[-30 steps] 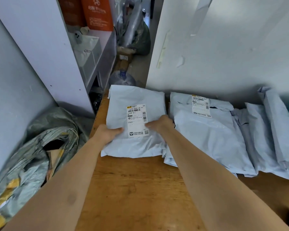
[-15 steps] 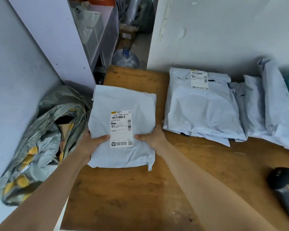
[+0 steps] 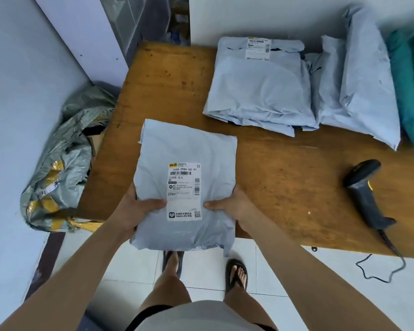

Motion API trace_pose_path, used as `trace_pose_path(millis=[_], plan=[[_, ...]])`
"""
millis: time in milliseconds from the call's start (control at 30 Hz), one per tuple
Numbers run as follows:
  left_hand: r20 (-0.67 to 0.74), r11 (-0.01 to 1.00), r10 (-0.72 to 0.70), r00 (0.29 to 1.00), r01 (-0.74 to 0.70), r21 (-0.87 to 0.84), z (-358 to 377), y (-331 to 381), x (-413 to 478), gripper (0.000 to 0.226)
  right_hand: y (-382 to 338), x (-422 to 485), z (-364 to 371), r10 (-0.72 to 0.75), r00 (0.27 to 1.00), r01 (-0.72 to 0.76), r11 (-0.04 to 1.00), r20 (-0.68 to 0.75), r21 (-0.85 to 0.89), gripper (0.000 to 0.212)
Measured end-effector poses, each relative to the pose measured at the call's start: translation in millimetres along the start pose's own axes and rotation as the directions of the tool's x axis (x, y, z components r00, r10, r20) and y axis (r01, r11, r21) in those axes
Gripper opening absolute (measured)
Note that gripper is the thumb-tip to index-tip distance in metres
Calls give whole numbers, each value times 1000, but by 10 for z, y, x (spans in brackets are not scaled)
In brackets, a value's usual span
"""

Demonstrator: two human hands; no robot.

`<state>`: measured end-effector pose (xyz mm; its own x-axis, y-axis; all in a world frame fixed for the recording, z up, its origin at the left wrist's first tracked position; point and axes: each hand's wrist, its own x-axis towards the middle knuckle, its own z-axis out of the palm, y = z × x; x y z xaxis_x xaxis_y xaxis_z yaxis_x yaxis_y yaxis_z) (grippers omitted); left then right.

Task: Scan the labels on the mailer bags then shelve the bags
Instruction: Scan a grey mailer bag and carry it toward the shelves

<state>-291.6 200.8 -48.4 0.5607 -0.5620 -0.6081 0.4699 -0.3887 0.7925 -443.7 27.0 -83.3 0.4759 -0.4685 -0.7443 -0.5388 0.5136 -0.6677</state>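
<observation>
Progress: early, by my judgement; one mailer bag (image 3: 184, 149) was in hand and not yet shelved, and whether its label (image 3: 184, 191) had been scanned could not be told.
Left to do: a pile of bags (image 3: 261, 91) and two leaning bags (image 3: 363, 80) lay at the far side of the table (image 3: 285, 175).
Scanner (image 3: 366, 187): lying on the table, well apart from both hands.
Bag in hand: held flat, label up, over the table's near edge and partly above the floor.
Left hand (image 3: 134, 211): gripping the bag's left edge, thumb on top beside the label, fingers hidden beneath.
Right hand (image 3: 234, 206): gripping the right edge, thumb on top at the label's side.
</observation>
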Motion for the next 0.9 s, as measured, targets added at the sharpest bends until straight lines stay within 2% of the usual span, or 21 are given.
trace_pose_path(millis=[100, 200, 333, 433, 500, 567, 600, 633, 700, 800, 833, 900], plan=[[-5, 1000, 15, 1000, -15, 28, 509, -250, -278, 61, 252, -384, -518, -54, 998, 55, 996, -10, 68, 104], [1, 997, 64, 998, -64, 45, 1101, -436, -427, 71, 351, -646, -1136, -106, 989, 110, 993, -103, 32, 79], [-1, 984, 163, 987, -162, 78, 1864, -490, -453, 60, 322, -808, -1844, -216, 956, 206, 976, -200, -68, 73], [-4, 960, 128, 992, -123, 252, 2155, -519, -283, 69, 306, -802, -2206, -290, 927, 264, 955, -238, -133, 64], [-9, 940, 64, 998, -57, 337, 2159, -549, -162, 82, 323, -753, -2432, -375, 867, 253, 898, -326, -360, 55], [-12, 921, 64, 998, -54, 387, 2041, -615, -42, 79, 360, -690, -2660, -490, 736, 111, 768, -467, -631, 46], [-14, 914, 63, 998, -52, 402, 1976, -646, 5, 79, 364, -666, -2763, -528, 683, 36, 714, -505, -699, 46], [-19, 912, 48, 999, -36, 409, 1907, -668, 36, 81, 366, -630, -2849, -522, 667, -32, 693, -532, -720, 50], [-39, 923, 28, 999, -11, 386, 1912, -611, -36, 69, 362, -536, -2983, -439, 717, -153, 658, -541, -737, 68], [-70, 928, 14, 997, 13, 373, 2007, -602, -97, 25, 384, -369, -3089, -358, 804, -155, 645, -475, -748, 82], [-70, 926, 15, 997, 13, 377, 2039, -609, -96, 23, 377, -334, -3107, -365, 809, -132, 651, -461, -747, 80], [-90, 929, 2, 996, 31, 368, 2055, -641, -76, 40, 352, -310, -3093, -349, 829, -90, 689, -438, -719, 72]])
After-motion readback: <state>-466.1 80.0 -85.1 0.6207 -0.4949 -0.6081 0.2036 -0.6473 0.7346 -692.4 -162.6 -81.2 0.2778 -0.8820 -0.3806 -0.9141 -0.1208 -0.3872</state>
